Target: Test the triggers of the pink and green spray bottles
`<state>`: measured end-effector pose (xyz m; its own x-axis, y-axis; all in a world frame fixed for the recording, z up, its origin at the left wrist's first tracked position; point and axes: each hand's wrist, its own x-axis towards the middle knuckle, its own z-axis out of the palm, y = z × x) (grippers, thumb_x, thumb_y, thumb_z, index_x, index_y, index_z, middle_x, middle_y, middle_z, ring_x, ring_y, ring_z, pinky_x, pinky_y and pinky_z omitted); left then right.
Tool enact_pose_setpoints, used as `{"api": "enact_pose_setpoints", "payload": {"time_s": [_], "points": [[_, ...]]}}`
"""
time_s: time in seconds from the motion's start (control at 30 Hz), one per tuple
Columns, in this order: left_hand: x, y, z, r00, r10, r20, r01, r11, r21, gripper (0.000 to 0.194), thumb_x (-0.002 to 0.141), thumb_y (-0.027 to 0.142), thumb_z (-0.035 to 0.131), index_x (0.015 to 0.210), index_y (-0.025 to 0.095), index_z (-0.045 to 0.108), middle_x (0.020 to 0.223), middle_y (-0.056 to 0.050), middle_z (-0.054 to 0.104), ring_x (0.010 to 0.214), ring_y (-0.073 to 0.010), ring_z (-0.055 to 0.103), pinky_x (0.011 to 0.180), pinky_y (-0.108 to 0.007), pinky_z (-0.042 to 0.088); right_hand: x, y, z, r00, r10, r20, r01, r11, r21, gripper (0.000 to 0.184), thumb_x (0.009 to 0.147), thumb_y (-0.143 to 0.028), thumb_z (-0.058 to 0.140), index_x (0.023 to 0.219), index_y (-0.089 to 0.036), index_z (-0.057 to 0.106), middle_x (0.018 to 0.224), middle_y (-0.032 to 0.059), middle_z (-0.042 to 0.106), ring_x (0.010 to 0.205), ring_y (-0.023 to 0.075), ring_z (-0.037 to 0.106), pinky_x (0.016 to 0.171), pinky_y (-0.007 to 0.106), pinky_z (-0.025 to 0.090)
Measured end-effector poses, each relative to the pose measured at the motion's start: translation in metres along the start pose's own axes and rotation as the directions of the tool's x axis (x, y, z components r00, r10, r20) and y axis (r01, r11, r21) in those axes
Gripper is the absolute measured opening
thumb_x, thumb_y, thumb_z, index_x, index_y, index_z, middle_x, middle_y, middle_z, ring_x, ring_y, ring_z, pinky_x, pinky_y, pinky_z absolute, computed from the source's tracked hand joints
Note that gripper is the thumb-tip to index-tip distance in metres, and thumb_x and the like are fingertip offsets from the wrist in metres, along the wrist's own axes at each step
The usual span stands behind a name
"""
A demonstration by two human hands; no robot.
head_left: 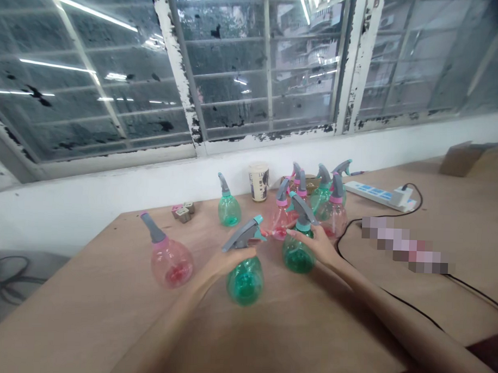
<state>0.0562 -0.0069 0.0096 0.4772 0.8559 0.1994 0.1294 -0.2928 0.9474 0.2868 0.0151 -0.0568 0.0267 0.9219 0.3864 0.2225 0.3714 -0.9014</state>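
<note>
My left hand (pixel 235 258) is closed round the neck of a green spray bottle (pixel 244 284) with a grey and teal trigger head, in the middle of the table. To its right, my right hand (pixel 318 244) grips another green spray bottle (pixel 299 254) just below its trigger head; some of the fingers are hidden behind it. A pink spray bottle (pixel 171 262) stands to the left of my left hand. Behind both hands is a smaller-looking green spray bottle (pixel 229 210). Close behind my right hand stand a pink spray bottle (pixel 335 214) and several more pink and green ones.
A paper cup (pixel 258 182) stands by the wall. Small blocks (pixel 183 212) lie at the back left. On the right are a power strip (pixel 377 195) with a plugged-in charger, a black cable (pixel 408 310), a blurred-out object (pixel 406 245) and a cardboard box (pixel 466 159).
</note>
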Motion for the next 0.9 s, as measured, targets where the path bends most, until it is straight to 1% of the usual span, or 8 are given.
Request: {"api": "enact_pose_setpoints", "payload": {"time_s": [0.13, 0.2, 0.33, 0.43, 0.5, 0.7, 0.77, 0.9], "points": [[-0.007, 0.005, 0.011, 0.999, -0.033, 0.017, 0.032, 0.998, 0.047, 0.034, 0.062, 0.019, 0.058, 0.095, 0.021, 0.065, 0.101, -0.005, 0.067, 0.097, -0.0256, 0.061, 0.087, -0.038, 0.044, 0.000, -0.001, -0.001, 1.000, 0.008, 0.012, -0.008, 1.000, -0.014, 0.034, 0.070, -0.051, 0.067, 0.075, -0.017, 0.065, 0.073, 0.0035, 0.066, 0.079, 0.0233, 0.060, 0.073, 0.033, 0.045], [-0.009, 0.003, 0.015, 0.998, -0.061, -0.035, 0.063, 0.996, 0.058, 0.028, 0.064, 0.019, 0.057, 0.090, 0.020, 0.065, 0.092, -0.004, 0.068, 0.092, -0.0240, 0.062, 0.084, -0.036, 0.045, 0.000, -0.001, -0.001, 1.000, 0.008, 0.009, -0.008, 1.000, -0.007, 0.035, 0.070, -0.051, 0.068, 0.076, -0.017, 0.064, 0.076, 0.0036, 0.067, 0.079, 0.0227, 0.061, 0.074, 0.033, 0.045], [-0.009, -0.002, 0.017, 0.980, -0.107, -0.170, 0.106, 0.994, -0.016, 0.016, 0.068, 0.028, 0.059, 0.081, 0.019, 0.062, 0.081, -0.002, 0.066, 0.085, -0.0228, 0.062, 0.081, -0.035, 0.047, 0.000, 0.001, -0.001, 1.000, 0.015, 0.021, -0.015, 1.000, 0.012, 0.037, 0.071, -0.051, 0.067, 0.084, -0.016, 0.065, 0.081, 0.0050, 0.069, 0.082, 0.0232, 0.061, 0.076, 0.034, 0.046], [-0.006, 0.001, 0.016, 0.984, -0.098, -0.149, 0.103, 0.994, 0.024, 0.020, 0.066, 0.025, 0.057, 0.084, 0.020, 0.063, 0.087, -0.003, 0.068, 0.094, -0.0246, 0.061, 0.086, -0.037, 0.044, 0.000, 0.003, -0.001, 1.000, 0.009, 0.027, -0.009, 1.000, 0.013, 0.038, 0.071, -0.051, 0.067, 0.085, -0.015, 0.066, 0.084, 0.0060, 0.069, 0.083, 0.0239, 0.061, 0.078, 0.035, 0.046], [-0.004, 0.005, 0.015, 0.991, -0.083, -0.109, 0.089, 0.995, 0.053, 0.028, 0.064, 0.021, 0.057, 0.091, 0.020, 0.064, 0.094, -0.004, 0.069, 0.101, -0.0265, 0.059, 0.089, -0.038, 0.043, 0.001, 0.003, -0.001, 1.000, -0.007, 0.026, 0.006, 1.000, 0.017, 0.038, 0.072, -0.050, 0.067, 0.088, -0.015, 0.067, 0.089, 0.0070, 0.070, 0.088, 0.0250, 0.062, 0.081, 0.036, 0.045], [-0.006, 0.008, 0.017, 1.000, -0.008, -0.023, 0.007, 1.000, -0.024, 0.052, 0.066, 0.021, 0.059, 0.118, 0.022, 0.056, 0.116, -0.007, 0.064, 0.107, -0.0265, 0.057, 0.092, -0.041, 0.042, 0.001, 0.002, -0.001, 1.000, -0.001, 0.031, 0.000, 1.000, 0.025, 0.037, 0.072, -0.049, 0.068, 0.089, -0.016, 0.067, 0.092, 0.0077, 0.070, 0.092, 0.0263, 0.062, 0.082, 0.037, 0.046], [-0.008, 0.007, 0.018, 0.999, -0.014, -0.038, 0.014, 1.000, -0.012, 0.055, 0.065, 0.020, 0.060, 0.120, 0.023, 0.055, 0.122, -0.007, 0.060, 0.108, -0.0268, 0.057, 0.094, -0.042, 0.042, 0.000, 0.002, -0.001, 0.999, -0.008, 0.032, 0.007, 1.000, 0.015, 0.037, 0.072, -0.049, 0.068, 0.090, -0.017, 0.067, 0.093, 0.0074, 0.070, 0.092, 0.0263, 0.061, 0.083, 0.037, 0.045], [-0.010, 0.006, 0.021, 0.987, -0.096, -0.132, 0.101, 0.994, 0.037, 0.055, 0.067, 0.022, 0.060, 0.121, 0.023, 0.054, 0.124, -0.008, 0.059, 0.115, -0.0304, 0.053, 0.093, -0.045, 0.042, 0.000, 0.002, -0.002, 0.999, 0.005, 0.036, -0.005, 1.000, 0.007, 0.037, 0.072, -0.050, 0.067, 0.091, -0.018, 0.068, 0.091, 0.0070, 0.071, 0.092, 0.0269, 0.062, 0.083, 0.038, 0.046]]}}
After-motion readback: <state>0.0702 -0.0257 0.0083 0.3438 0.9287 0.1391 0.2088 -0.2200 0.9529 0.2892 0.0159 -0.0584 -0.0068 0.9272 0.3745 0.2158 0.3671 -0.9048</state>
